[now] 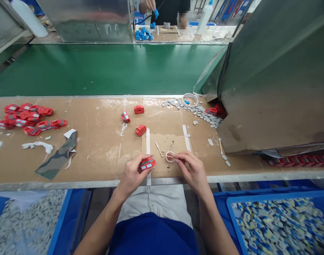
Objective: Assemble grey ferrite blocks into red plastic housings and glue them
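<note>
My left hand (134,174) grips a red plastic toy part (148,163) with a grey stripe and pale windows, just above the work surface. The fingertips of my right hand (191,170) are pinched at a small round clear dish (169,156); whether they hold its rim or something tiny in it, I cannot make out. A thin white stick (159,149) lies on the cardboard pad (166,140) between my hands, with small dark crumbs near it. Three more red parts, one of them a red block (140,130), rest beyond my left hand.
A heap of red parts (26,117) and a camouflage cloth strip (59,156) lie left. Small grey tiles (199,112) and a tape roll (190,100) are right, beside a metal housing (273,78). Past the green belt (111,67), another person's hand (148,5) holds a blue part.
</note>
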Demonstrator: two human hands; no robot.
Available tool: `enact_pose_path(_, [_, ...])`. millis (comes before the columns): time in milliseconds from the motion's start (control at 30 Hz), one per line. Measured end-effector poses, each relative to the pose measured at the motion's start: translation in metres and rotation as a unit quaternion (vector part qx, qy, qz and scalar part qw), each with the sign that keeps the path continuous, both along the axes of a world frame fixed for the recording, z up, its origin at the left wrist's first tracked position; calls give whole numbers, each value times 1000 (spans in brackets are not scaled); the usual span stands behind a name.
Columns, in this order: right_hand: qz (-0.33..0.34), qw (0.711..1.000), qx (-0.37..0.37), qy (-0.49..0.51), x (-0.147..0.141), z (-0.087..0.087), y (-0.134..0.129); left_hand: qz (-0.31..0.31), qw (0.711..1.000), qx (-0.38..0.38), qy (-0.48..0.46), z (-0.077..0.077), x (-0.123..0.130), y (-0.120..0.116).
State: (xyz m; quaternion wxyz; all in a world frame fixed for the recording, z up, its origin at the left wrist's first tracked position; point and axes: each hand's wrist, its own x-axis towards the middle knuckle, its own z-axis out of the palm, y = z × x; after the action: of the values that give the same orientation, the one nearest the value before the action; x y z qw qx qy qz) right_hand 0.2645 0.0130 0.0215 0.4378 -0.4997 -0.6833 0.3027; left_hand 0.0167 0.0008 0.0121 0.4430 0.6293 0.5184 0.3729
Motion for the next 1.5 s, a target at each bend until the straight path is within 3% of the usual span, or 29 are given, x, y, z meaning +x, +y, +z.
enact_pose_path(133, [-35, 999, -11, 29, -2, -6, 3, 0, 998, 69, 12, -6, 6, 0])
enact_pose_path(300, [-38, 998, -39, 43, -2, -9, 3, 23, 999, 12, -21, -14, 6, -2])
enact_pose_path(567, [-136, 983, 5, 122, -10, -25, 1, 4, 999, -6, -49, 1, 3, 2])
enact_pose_path(733, [-182, 959, -48, 211, -12, -32, -6, -18, 999, 14, -29, 3, 4, 4])
enact_pose_path(867, [-209, 947, -74, 231, -12, -25, -12, -30, 999, 25, -9, 2, 4, 4])
enact_pose_path(967, [-199, 949, -60, 237, -20, -12, -20, -32, 999, 43, 6, 1, 5, 3])
enact_pose_path(1100, [-128, 970, -24, 205, -36, -3, -31, -38, 998, 52, 15, -1, 4, 2])
enact_pose_path(1200, [-88, 983, -2, 161, -46, -5, -33, -38, 998, 52, 14, 0, 5, 2])
enact_pose_path(1500, [-81, 991, 14, 103, -50, -9, -30, -43, 998, 49, 9, 3, 4, 2])
